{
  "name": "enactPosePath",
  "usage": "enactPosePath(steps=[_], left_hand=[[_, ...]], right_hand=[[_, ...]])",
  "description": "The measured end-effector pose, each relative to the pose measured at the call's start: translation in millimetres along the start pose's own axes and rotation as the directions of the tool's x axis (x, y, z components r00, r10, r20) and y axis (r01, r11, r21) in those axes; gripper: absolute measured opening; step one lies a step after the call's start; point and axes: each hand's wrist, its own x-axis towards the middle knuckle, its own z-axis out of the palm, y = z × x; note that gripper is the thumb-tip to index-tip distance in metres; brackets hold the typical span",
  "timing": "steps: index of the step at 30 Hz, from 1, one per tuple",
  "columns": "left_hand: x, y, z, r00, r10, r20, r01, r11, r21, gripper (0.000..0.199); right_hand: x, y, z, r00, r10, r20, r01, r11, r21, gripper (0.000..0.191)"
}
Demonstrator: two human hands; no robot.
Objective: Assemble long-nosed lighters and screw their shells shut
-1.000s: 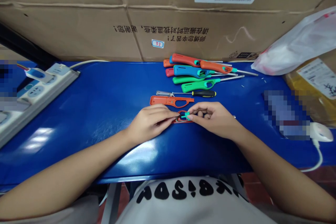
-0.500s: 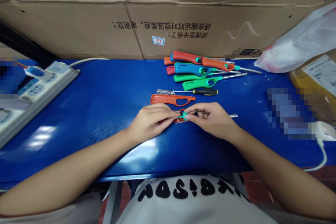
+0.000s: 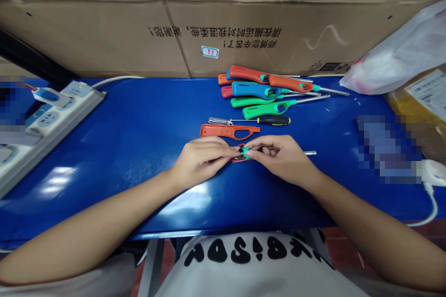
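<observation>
Close together at mid-table, my left hand [image 3: 205, 160] and my right hand [image 3: 287, 158] both work at a lighter. Between the fingertips is a small teal-green lighter trigger [image 3: 245, 152], pinched by my right thumb and fingers. My left fingers are closed at the trigger's left side; what they grip is hidden. Beneath the hands lies an orange lighter casing half [image 3: 239, 160], mostly covered. A metal tube end [image 3: 310, 152] sticks out past my right hand. Just beyond the hands rests another orange casing half [image 3: 218, 131], its inside facing up.
Behind lie a screwdriver [image 3: 273, 121] with a black and yellow handle and a pile of several lighters [image 3: 258, 89]. A power strip [image 3: 52, 118] runs along the left. A cardboard box [image 3: 121, 37] stands at the back, a white plastic bag [image 3: 386, 60] and a blurred-out object [image 3: 388, 148] at right.
The hands stay in nearly the same place, with the green trigger shifted very slightly between the fingertips. The view has moved a little.
</observation>
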Motion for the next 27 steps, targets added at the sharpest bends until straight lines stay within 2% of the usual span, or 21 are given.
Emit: enactPosePath(steps=[6,12,16,23,27], left_hand=[[0.6,2.5,3.0,0.998,-0.044,-0.049,0.043,0.999,-0.018,0.013],[0.7,2.3,3.4,0.996,-0.074,-0.056,0.075,0.997,0.018,0.015],[0.4,3.4,2.9,0.998,-0.054,-0.009,0.054,0.997,0.051,0.022],[-4.6,4.1,-2.8,0.988,-0.086,0.132,0.072,0.991,0.111,0.049],[-6.0,3.4,-3.9,0.986,-0.085,0.144,0.066,0.989,0.131,0.049]], right_hand=[[-0.7,-1.6,0.3,0.999,-0.051,0.001,0.051,0.998,-0.033,0.022],[-0.4,2.8,3.5,0.998,-0.044,-0.052,0.043,0.999,-0.029,0.025],[-0.3,4.4,5.5,0.997,-0.026,-0.071,0.028,0.999,0.034,0.031],[0.6,6.6,5.1,0.997,-0.020,-0.074,0.019,1.000,-0.010,0.025],[1.0,6.9,5.1,0.998,-0.014,-0.069,0.014,1.000,0.000,0.022]])
